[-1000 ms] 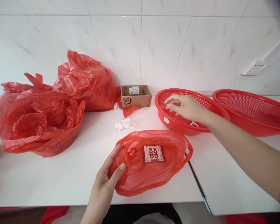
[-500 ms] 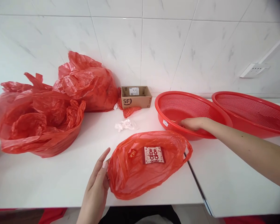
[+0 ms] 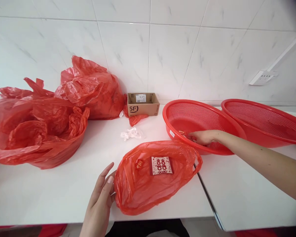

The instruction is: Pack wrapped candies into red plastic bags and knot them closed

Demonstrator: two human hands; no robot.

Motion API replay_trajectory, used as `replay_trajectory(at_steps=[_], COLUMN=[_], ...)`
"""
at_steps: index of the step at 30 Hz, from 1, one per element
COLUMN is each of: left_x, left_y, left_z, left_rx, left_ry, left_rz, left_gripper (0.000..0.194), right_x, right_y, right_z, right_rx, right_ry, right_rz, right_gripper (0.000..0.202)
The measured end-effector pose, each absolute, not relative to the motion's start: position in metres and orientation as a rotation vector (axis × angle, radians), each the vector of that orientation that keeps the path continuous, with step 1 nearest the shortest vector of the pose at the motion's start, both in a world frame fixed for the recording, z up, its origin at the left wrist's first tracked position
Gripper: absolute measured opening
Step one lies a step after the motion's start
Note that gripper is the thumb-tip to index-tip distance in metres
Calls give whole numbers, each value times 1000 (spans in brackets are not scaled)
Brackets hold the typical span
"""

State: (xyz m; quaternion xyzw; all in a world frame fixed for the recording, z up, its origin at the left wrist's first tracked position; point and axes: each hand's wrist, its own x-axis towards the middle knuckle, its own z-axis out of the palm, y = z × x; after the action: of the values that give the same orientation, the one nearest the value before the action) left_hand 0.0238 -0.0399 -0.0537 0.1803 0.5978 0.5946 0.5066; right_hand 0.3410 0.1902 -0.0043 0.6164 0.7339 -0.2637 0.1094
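An opened red plastic bag [image 3: 160,194] lies in front of me. Inside it are a cream-and-red square packet [image 3: 161,165] with a double-happiness print and a small red packet [image 3: 139,164] with gold characters. My left hand [image 3: 101,194] is at the bag's left edge, fingers apart and touching it from outside; some fingertips are hidden. Inside the nearer red perforated basket [image 3: 202,105], my right hand [image 3: 203,136] has its fingers closed at a small gold-lettered red packet [image 3: 182,133]. The basket rim partly covers these fingertips.
A second red basket [image 3: 261,115] stands at right. An open SF cardboard box [image 3: 144,109] is by the wall, with crumpled white plastic [image 3: 131,134] before it. Bulky red bags [image 3: 93,92] and an open red bag [image 3: 39,151] occupy the left. A table seam [image 3: 210,200] runs at right.
My right hand has shifted slightly left inside the basket, and more of the gold-lettered packet shows at its fingers. The left hand and bag keep about the same position; the view tilts slightly.
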Motion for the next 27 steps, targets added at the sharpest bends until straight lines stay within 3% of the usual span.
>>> replay_trajectory(at_steps=[5, 11, 15, 22, 27], left_x=[22, 22, 25, 30, 32], left_y=[-41, -41, -40, -44, -44], left_z=[-55, -54, -52, -52, -56], left_rx=[450, 456, 445, 486, 532], left_ry=[1459, 1474, 1458, 1414, 1415], left_rz=[1434, 1410, 1416, 1423, 1423], left_gripper=[70, 65, 66, 67, 68], right_x=[345, 338, 309, 242, 218], right_y=[211, 204, 168, 121, 114], right_z=[13, 60, 80, 48, 29], right_rx=[1856, 2030, 1833, 1537, 1446], right_ry=[2124, 2572, 2725, 2566, 2523], right_rz=[-1008, -1228, -1538, -1758, -1777], right_gripper=[6, 17, 23, 13, 18])
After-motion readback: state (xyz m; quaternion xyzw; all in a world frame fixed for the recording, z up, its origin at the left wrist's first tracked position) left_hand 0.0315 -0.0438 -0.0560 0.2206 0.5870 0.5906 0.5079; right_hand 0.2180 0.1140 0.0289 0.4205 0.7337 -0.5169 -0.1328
